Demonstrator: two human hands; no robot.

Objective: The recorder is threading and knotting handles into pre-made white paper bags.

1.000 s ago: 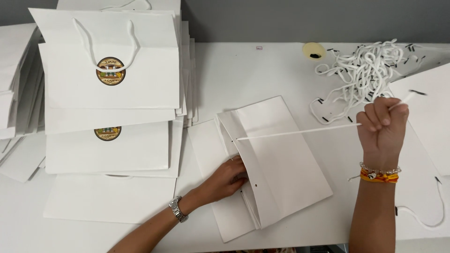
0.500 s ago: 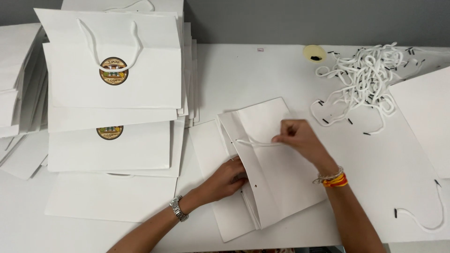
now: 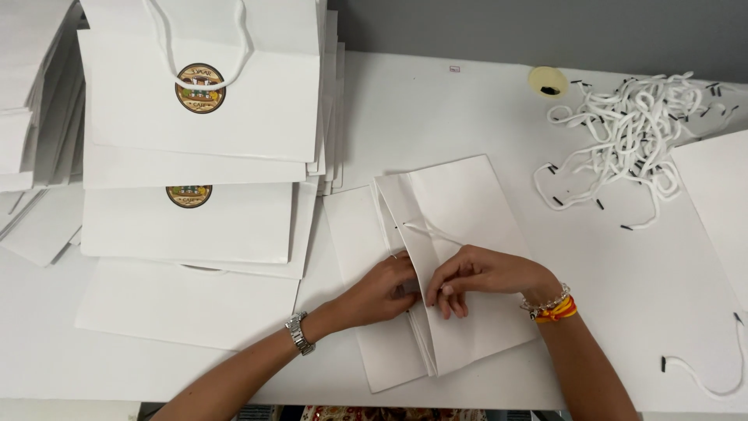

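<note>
A flat white paper bag (image 3: 467,210) lies in the middle of the white table (image 3: 436,109). A white cord (image 3: 427,231) runs from a hole near the bag's top fold down to my right hand (image 3: 475,277), which pinches it on the bag. My left hand (image 3: 382,288) presses on the bag's folded edge, fingers curled beside the right hand. My left wrist wears a metal watch, my right wrist bead and orange bracelets.
Stacks of finished white bags with round stickers (image 3: 200,87) and cord handles fill the left side. A tangled pile of white cords (image 3: 631,132) with black tips lies at the back right, beside a yellowish tape roll (image 3: 548,80). Another flat bag (image 3: 721,203) and a loose cord (image 3: 701,374) lie at right.
My right hand, raised far right with the cord pulled taut, came down and left onto the bag beside my left hand. The cord now lies slack on the bag.
</note>
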